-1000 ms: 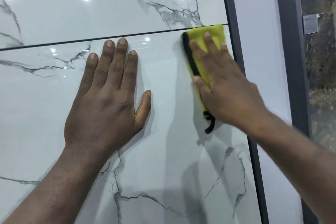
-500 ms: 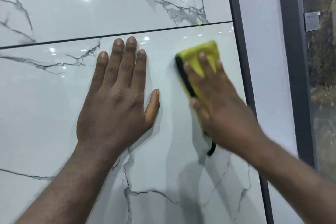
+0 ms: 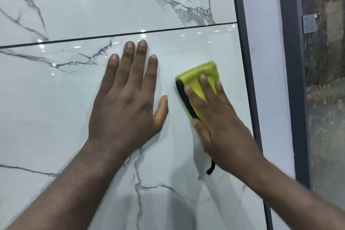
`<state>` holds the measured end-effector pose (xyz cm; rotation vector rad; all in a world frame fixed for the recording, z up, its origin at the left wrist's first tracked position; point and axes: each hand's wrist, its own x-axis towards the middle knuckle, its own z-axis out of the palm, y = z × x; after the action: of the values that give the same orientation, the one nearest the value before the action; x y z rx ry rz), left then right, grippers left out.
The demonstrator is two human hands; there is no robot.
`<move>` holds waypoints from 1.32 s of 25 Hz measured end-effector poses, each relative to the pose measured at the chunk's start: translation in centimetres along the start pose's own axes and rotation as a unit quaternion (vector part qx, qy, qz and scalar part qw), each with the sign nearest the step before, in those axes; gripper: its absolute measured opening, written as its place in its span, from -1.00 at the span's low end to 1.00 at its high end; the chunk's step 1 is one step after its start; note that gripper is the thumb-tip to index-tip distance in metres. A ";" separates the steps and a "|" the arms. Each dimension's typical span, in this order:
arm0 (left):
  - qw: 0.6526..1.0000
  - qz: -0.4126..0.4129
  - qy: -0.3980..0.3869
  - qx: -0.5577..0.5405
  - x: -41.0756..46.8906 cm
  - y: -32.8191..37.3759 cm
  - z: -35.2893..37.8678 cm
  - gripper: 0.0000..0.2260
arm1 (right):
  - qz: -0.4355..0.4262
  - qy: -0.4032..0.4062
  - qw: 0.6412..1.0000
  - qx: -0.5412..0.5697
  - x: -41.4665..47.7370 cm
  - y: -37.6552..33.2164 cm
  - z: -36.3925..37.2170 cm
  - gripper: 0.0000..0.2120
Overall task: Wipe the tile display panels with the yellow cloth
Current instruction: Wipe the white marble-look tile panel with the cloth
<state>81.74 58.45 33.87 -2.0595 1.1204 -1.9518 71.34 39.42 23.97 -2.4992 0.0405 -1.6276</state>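
Observation:
Two glossy white marble-look tile panels fill the view, an upper panel (image 3: 115, 5) and a lower panel (image 3: 46, 117), split by a thin dark joint. My left hand (image 3: 128, 97) lies flat on the lower panel with its fingers straight and spread. To its right, my right hand (image 3: 218, 117) presses the folded yellow cloth (image 3: 200, 74) flat against the same panel. The cloth has a black edge, and a black loop hangs out below my wrist. Most of the cloth is hidden under my palm.
A dark grey frame strip (image 3: 246, 61) borders the panels on the right. Beyond it come a plain white strip (image 3: 267, 80) and a second dark post (image 3: 293, 80), then a glass pane (image 3: 326, 99) with a small metal fitting. Ceiling lights reflect in the tiles.
My right hand has slid the cloth down the lower panel, away from the joint at its top right corner. My left hand stays pressed flat in place.

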 end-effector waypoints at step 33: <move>0.997 -0.030 -0.072 0.005 -15.3 -15.7 -7.4 -0.25 | 0.020 -0.064 0.997 -0.048 -2.9 -17.8 3.2 -0.26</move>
<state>83.34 81.33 30.80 -2.2128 1.0297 -1.7972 71.91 57.71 22.69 -2.6502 0.1560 -1.4804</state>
